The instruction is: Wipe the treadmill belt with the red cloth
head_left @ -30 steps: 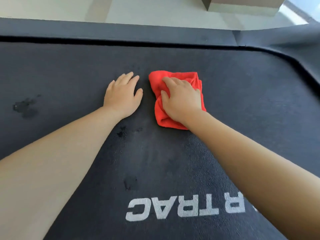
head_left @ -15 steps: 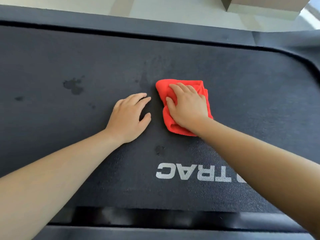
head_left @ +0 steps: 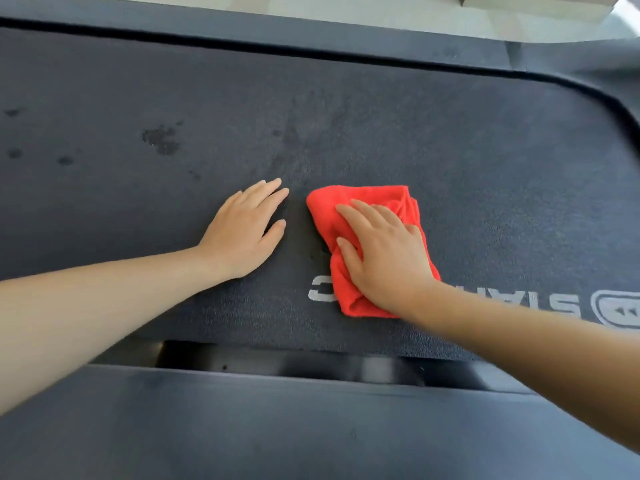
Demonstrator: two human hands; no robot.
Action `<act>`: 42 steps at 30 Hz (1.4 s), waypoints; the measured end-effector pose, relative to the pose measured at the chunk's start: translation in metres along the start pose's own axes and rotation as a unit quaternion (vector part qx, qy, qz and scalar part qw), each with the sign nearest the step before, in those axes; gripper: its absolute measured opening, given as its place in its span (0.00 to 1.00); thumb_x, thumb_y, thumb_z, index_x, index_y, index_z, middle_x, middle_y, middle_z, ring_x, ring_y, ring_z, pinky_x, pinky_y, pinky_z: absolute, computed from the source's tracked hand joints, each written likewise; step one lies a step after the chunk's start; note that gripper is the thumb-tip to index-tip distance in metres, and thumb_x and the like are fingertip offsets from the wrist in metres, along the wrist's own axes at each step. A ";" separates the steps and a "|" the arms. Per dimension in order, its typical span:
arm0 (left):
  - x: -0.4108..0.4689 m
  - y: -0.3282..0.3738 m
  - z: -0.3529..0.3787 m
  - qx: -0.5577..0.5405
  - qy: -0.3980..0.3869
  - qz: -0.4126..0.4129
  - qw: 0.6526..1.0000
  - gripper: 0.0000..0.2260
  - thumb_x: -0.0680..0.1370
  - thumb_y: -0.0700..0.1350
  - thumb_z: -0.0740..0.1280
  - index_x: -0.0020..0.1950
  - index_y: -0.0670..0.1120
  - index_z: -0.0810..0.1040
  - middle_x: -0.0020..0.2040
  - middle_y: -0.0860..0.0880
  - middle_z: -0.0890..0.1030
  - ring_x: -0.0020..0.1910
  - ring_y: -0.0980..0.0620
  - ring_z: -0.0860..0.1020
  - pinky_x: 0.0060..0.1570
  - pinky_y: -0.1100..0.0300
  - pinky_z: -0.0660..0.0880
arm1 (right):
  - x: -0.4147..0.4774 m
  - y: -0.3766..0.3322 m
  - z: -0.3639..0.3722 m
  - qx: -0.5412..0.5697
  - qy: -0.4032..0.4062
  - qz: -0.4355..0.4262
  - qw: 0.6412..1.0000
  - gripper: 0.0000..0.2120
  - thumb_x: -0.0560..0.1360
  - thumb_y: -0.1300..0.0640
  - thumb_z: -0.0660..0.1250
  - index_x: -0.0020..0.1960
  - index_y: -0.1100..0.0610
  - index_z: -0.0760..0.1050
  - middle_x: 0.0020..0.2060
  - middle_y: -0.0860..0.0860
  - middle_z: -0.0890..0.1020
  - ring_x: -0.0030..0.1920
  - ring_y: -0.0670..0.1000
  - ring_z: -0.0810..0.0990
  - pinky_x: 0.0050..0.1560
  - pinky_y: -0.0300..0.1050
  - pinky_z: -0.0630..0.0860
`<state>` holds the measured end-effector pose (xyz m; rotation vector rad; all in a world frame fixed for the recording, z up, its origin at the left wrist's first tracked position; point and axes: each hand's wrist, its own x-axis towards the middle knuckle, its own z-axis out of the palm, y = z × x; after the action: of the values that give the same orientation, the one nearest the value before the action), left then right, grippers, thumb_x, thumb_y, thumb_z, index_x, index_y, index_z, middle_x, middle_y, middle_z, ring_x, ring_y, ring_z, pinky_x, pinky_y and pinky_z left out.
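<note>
on the treadmill belt (head_left: 450, 140), the right hand (head_left: 384, 258) presses the red cloth (head_left: 360, 202) with flat fingers, beside the flat left hand (head_left: 242, 233).

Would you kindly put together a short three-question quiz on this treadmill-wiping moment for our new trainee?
1. True or false: the left hand lies flat on the treadmill belt, apart from the red cloth.
2. Which hand presses the red cloth onto the belt? A the left hand; B the right hand; C both hands.
3. Fill in: the cloth's near end covers part of the white ____ printed on the belt.

Key: 1 true; 2 B; 3 lettering.
</note>
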<state>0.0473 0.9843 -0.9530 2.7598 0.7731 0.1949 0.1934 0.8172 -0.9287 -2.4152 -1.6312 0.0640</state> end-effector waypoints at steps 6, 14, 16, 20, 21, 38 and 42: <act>-0.014 0.004 0.000 0.006 0.034 -0.007 0.999 0.21 0.79 0.47 0.60 0.71 0.45 0.66 0.73 0.48 0.65 0.73 0.48 0.61 0.68 0.50 0.58 | -0.021 -0.006 0.001 -0.009 -0.014 -0.007 1.000 0.22 0.78 0.46 0.56 0.71 0.48 0.64 0.71 0.47 0.67 0.69 0.52 0.64 0.56 0.54 0.67; -0.014 0.005 -0.001 0.016 0.036 -0.010 0.999 0.22 0.78 0.48 0.60 0.71 0.46 0.66 0.73 0.48 0.65 0.72 0.49 0.61 0.68 0.52 0.58 | 0.036 -0.017 0.010 -0.020 -0.008 0.030 0.999 0.21 0.79 0.47 0.52 0.71 0.50 0.62 0.71 0.47 0.66 0.69 0.53 0.63 0.57 0.55 0.65; -0.014 0.005 -0.002 0.014 0.032 -0.011 0.999 0.22 0.78 0.48 0.60 0.72 0.46 0.66 0.73 0.48 0.65 0.73 0.49 0.61 0.68 0.52 0.58 | 0.029 -0.019 0.008 -0.023 -0.010 0.026 0.999 0.21 0.79 0.47 0.53 0.71 0.50 0.62 0.70 0.47 0.66 0.69 0.52 0.63 0.56 0.55 0.66; -0.014 0.006 -0.003 0.009 0.026 -0.007 1.000 0.22 0.78 0.48 0.60 0.72 0.45 0.65 0.73 0.48 0.64 0.73 0.49 0.60 0.69 0.52 0.57 | -0.014 -0.022 0.005 -0.030 -0.020 -0.024 0.999 0.22 0.78 0.45 0.54 0.71 0.49 0.63 0.70 0.47 0.68 0.67 0.52 0.65 0.52 0.53 0.67; -0.014 0.005 -0.004 0.004 0.026 -0.008 1.000 0.22 0.78 0.47 0.60 0.72 0.45 0.65 0.73 0.48 0.64 0.73 0.50 0.60 0.69 0.53 0.57 | -0.021 -0.022 0.004 -0.034 -0.028 -0.033 0.999 0.23 0.78 0.45 0.54 0.71 0.48 0.63 0.70 0.47 0.67 0.68 0.53 0.65 0.52 0.53 0.68; 0.033 -0.024 -0.007 0.017 0.014 -0.008 1.000 0.28 0.75 0.57 0.54 0.74 0.49 0.62 0.75 0.51 0.61 0.73 0.51 0.58 0.70 0.52 0.54 | 0.118 -0.013 0.019 -0.022 0.023 0.062 0.998 0.20 0.79 0.48 0.53 0.69 0.52 0.65 0.68 0.49 0.69 0.66 0.54 0.66 0.56 0.55 0.65; 0.076 -0.040 -0.007 0.012 0.011 -0.039 0.999 0.25 0.79 0.56 0.54 0.75 0.49 0.59 0.76 0.50 0.57 0.75 0.51 0.54 0.72 0.48 0.52 | 0.162 -0.007 0.020 -0.010 0.022 0.094 0.995 0.19 0.79 0.49 0.52 0.67 0.53 0.66 0.66 0.50 0.70 0.65 0.55 0.66 0.57 0.56 0.65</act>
<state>0.0908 1.0585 -0.9538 2.7484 0.8917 0.2020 0.2449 0.9718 -0.9324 -2.5600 -1.3884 0.0260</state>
